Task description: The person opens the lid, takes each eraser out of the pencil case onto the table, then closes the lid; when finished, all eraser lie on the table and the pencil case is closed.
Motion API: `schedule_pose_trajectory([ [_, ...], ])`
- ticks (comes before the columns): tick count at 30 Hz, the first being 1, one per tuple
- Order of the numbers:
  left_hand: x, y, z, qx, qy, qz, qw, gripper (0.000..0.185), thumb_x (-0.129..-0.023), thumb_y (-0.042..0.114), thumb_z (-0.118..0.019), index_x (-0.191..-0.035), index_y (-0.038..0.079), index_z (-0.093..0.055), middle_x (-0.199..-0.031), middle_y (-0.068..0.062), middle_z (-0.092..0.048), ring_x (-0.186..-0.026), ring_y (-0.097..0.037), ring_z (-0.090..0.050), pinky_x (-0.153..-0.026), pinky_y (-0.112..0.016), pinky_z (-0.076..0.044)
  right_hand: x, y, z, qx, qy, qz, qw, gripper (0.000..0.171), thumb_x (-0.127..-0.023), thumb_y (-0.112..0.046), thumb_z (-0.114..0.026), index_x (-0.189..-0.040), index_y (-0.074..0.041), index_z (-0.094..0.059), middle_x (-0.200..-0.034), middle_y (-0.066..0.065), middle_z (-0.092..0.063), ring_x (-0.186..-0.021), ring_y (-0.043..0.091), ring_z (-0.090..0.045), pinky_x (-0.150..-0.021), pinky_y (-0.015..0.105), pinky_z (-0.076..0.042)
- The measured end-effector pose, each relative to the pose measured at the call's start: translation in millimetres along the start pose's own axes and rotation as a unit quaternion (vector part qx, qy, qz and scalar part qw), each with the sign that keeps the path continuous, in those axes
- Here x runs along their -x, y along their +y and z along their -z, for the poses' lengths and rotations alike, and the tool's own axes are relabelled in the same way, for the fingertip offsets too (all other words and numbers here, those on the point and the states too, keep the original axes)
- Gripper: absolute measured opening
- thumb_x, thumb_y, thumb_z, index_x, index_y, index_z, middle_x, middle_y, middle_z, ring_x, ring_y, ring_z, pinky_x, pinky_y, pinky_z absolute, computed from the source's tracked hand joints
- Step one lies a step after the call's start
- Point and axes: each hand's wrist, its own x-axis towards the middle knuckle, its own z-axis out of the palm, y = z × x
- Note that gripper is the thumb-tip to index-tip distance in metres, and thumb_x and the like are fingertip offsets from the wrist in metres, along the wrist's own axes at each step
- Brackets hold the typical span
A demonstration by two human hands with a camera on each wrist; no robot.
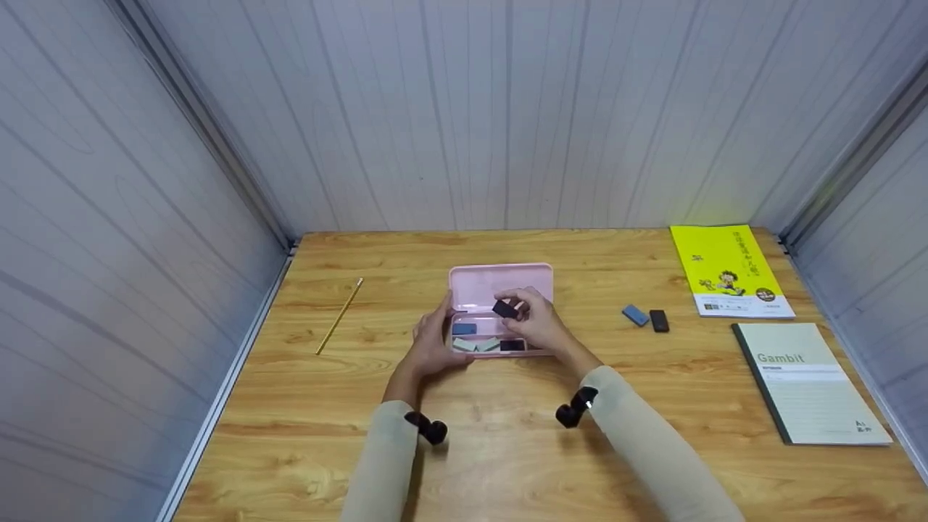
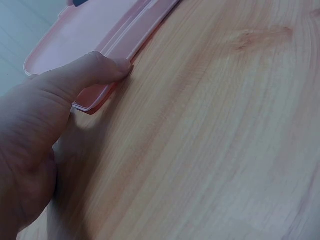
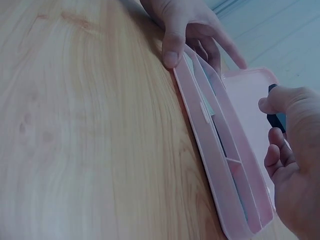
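Observation:
A pink pencil case (image 1: pixel 500 278) lies with its lid folded back at the middle of the table. My left hand (image 1: pixel 433 344) grips its left end, thumb at the front edge (image 2: pixel 120 67) and fingers along the side. Between thumb and fingers, my right hand (image 1: pixel 538 319) pinches a black eraser (image 1: pixel 504 309) above the case; in the right wrist view the black eraser (image 3: pixel 276 120) is partly covered by the fingers. Inside the case sit a blue eraser (image 1: pixel 464 329), pale whitish-green pieces (image 1: pixel 465 345) and a dark block (image 1: pixel 512 346). My right hand hides part of the interior.
A yellow pencil (image 1: pixel 339 317) lies to the left. Right of the case are a blue eraser (image 1: pixel 635 315) and a black eraser (image 1: pixel 658 321). Farther right lie a yellow booklet (image 1: pixel 725 264) and a Gambit notebook (image 1: pixel 812 391). Panel walls (image 1: pixel 471 116) enclose the table.

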Motion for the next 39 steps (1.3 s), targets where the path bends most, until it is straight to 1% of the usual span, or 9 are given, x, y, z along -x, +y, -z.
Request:
schedule_pose_trajectory([
  [2, -0.2, -3.0, -0.8, -0.002, 0.004, -0.009, 1.0000, 0.140, -0.070, 0.031, -0.104, -0.182, 0.016, -0.021, -0.157, -0.015, -0.064, -0.150, -0.041, -0.044, -0.126, -0.062, -0.023, 1, 0, 4, 0.001, 0.004, 0.003, 1.000, 0.046, -0.089, 0.008, -0.080, -0.134, 0.003, -0.075, -0.111, 0.027, -0.066, -0.089, 0.018, -0.059, -0.081, 0.019, -0.049],
  [4, -0.5, -2.6, -0.7, -0.002, 0.002, -0.006, 1.0000, 0.140, -0.070, 0.030, -0.104, -0.182, 0.015, -0.021, -0.157, -0.015, -0.064, -0.150, -0.040, -0.044, -0.127, -0.062, -0.023, 3, 0, 8, 0.003, 0.007, 0.003, 1.000, 0.045, -0.088, 0.009, -0.080, -0.133, 0.003, -0.075, -0.110, 0.027, -0.066, -0.088, 0.018, -0.059, -0.080, 0.019, -0.049],
  [10, -0.9, 7.5, 2.4, 0.005, -0.019, 0.032, 0.9993, 0.140, -0.073, 0.026, -0.104, -0.182, 0.016, -0.017, -0.166, -0.016, -0.059, -0.155, -0.040, -0.040, -0.133, -0.065, -0.016, 11, -1, 26, 0.018, 0.007, -0.008, 1.000, 0.045, -0.091, 0.008, -0.079, -0.135, 0.002, -0.075, -0.114, 0.027, -0.067, -0.090, 0.018, -0.060, -0.081, 0.018, -0.050],
  [14, -1.9, 12.5, 4.0, 0.004, -0.031, 0.052, 0.9982, 0.140, -0.075, 0.025, -0.104, -0.183, 0.018, -0.014, -0.171, -0.013, -0.055, -0.158, -0.038, -0.037, -0.138, -0.064, -0.012, 16, 1, 40, 0.020, 0.008, -0.010, 1.000, 0.045, -0.092, 0.010, -0.079, -0.136, 0.003, -0.073, -0.117, 0.028, -0.066, -0.092, 0.018, -0.060, -0.082, 0.018, -0.050],
  [19, -2.7, 11.5, 3.8, 0.004, -0.031, 0.056, 0.9980, 0.140, -0.074, 0.022, -0.103, -0.183, 0.020, -0.015, -0.172, -0.014, -0.054, -0.160, -0.038, -0.036, -0.138, -0.062, -0.011, 20, 5, 57, 0.031, 0.019, -0.020, 0.999, 0.044, -0.094, 0.008, -0.079, -0.137, 0.003, -0.072, -0.118, 0.028, -0.067, -0.096, 0.020, -0.062, -0.085, 0.019, -0.051],
  [24, -2.3, 10.3, 3.0, 0.008, -0.023, 0.042, 0.9988, 0.140, -0.073, 0.023, -0.103, -0.183, 0.019, -0.016, -0.170, -0.015, -0.056, -0.158, -0.040, -0.037, -0.137, -0.065, -0.011, 28, 10, 74, 0.043, 0.031, -0.035, 0.998, 0.043, -0.096, 0.005, -0.079, -0.139, 0.003, -0.072, -0.122, 0.029, -0.067, -0.101, 0.024, -0.064, -0.087, 0.019, -0.051],
  [27, -2.1, 9.5, 2.6, 0.011, -0.021, 0.033, 0.9992, 0.141, -0.072, 0.024, -0.103, -0.183, 0.017, -0.017, -0.168, -0.015, -0.057, -0.155, -0.041, -0.038, -0.136, -0.066, -0.012, 32, 13, 83, 0.050, 0.038, -0.045, 0.997, 0.043, -0.098, 0.002, -0.080, -0.140, 0.002, -0.072, -0.123, 0.027, -0.067, -0.102, 0.022, -0.063, -0.087, 0.018, -0.051],
  [34, -3.7, 7.9, 2.5, 0.001, -0.033, 0.048, 0.9983, 0.141, -0.075, 0.027, -0.103, -0.183, 0.018, -0.012, -0.167, -0.015, -0.055, -0.159, -0.040, -0.036, -0.136, -0.062, -0.012, 47, 27, 102, 0.062, 0.053, -0.031, 0.996, 0.043, -0.096, 0.007, -0.080, -0.138, 0.006, -0.071, -0.120, 0.028, -0.067, -0.100, 0.016, -0.061, -0.085, 0.018, -0.050],
  [39, -2.2, 10.7, 3.6, -0.002, -0.038, 0.059, 0.9975, 0.141, -0.076, 0.027, -0.104, -0.183, 0.020, -0.013, -0.170, -0.011, -0.055, -0.161, -0.038, -0.036, -0.138, -0.062, -0.011, 60, 36, 115, 0.076, 0.055, -0.057, 0.994, 0.044, -0.098, 0.003, -0.080, -0.140, 0.004, -0.071, -0.122, 0.028, -0.067, -0.100, 0.019, -0.062, -0.086, 0.017, -0.049],
])
